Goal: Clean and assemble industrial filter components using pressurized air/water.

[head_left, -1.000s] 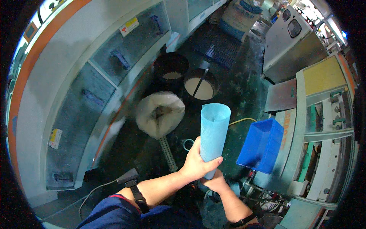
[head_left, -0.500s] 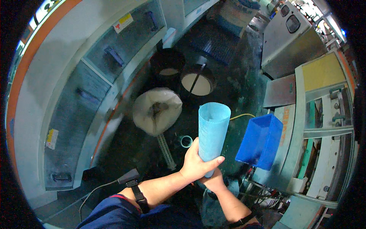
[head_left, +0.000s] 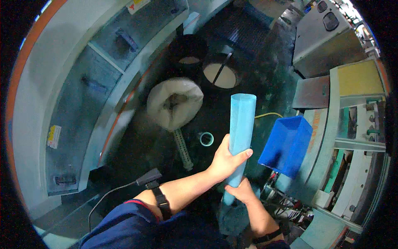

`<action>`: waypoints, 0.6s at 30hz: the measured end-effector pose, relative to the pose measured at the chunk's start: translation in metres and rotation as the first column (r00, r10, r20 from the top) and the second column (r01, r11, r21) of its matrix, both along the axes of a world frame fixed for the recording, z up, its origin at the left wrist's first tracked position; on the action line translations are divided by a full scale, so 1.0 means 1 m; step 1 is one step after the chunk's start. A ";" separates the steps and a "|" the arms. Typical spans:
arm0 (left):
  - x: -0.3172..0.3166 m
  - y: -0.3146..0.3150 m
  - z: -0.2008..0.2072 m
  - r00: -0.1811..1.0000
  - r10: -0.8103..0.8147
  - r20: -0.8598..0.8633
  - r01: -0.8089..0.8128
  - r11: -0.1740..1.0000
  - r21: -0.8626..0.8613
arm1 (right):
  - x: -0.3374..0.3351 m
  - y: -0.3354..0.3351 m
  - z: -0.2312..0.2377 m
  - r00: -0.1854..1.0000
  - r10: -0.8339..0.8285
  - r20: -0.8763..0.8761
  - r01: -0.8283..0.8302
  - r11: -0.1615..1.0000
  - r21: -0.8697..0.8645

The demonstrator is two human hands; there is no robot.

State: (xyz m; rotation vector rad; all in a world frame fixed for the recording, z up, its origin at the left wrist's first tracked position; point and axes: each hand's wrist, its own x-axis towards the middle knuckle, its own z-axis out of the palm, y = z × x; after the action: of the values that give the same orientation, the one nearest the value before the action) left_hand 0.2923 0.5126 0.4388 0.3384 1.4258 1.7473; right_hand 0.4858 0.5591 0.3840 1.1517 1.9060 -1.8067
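Note:
A light-blue rolled tube of mesh-like sheet (head_left: pixel 242 120) stands almost upright in front of me, its top end open. My left hand (head_left: pixel 228 159) is closed round its middle, thumb across the near side. Lower down, my right hand (head_left: pixel 243 191) grips the same tube near its bottom end; some of its fingers are hidden behind the roll. Right of the tube is a blue plastic bin (head_left: pixel 286 143), apart from both hands. On the dark floor to the left lies a small pale-green ring (head_left: pixel 206 139).
A whitish open sack (head_left: pixel 176 103) stands left of centre, with a perforated pale strip (head_left: pixel 182 149) below it. Behind are two dark buckets with pale contents, one holding a stick (head_left: pixel 222 68). Machine panels (head_left: pixel 99 66) line the left; a machine frame (head_left: pixel 360 145) borders the right.
The tube looks narrower and more tightly rolled, and sits slightly further right. My right hand shows more plainly below the left. The whole view has shifted a little.

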 end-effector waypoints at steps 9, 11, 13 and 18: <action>0.049 -0.019 -0.128 0.812 0.260 0.523 -0.030 0.912 -0.408 | 0.137 -0.009 0.002 0.999 0.011 0.040 -0.003 0.980 -0.197; 0.062 -0.031 -0.164 0.747 0.257 0.614 0.040 0.903 -0.427 | 0.161 -0.019 0.012 0.998 0.064 -0.011 -0.064 0.988 -0.141; 0.070 -0.034 -0.181 0.717 0.270 0.642 0.047 0.901 -0.431 | 0.158 -0.026 0.056 0.972 -0.024 0.232 0.066 0.982 -0.175; 0.065 -0.036 -0.208 0.593 0.270 0.759 0.105 0.908 -0.405 | 0.143 -0.025 0.112 0.967 -0.125 0.222 0.129 0.992 -0.004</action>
State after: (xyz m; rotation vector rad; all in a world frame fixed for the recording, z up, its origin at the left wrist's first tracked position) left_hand 0.3575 0.4766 0.2312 -0.7142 1.0552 1.3053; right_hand 0.6291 0.5340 0.4956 1.4325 1.7213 -1.6724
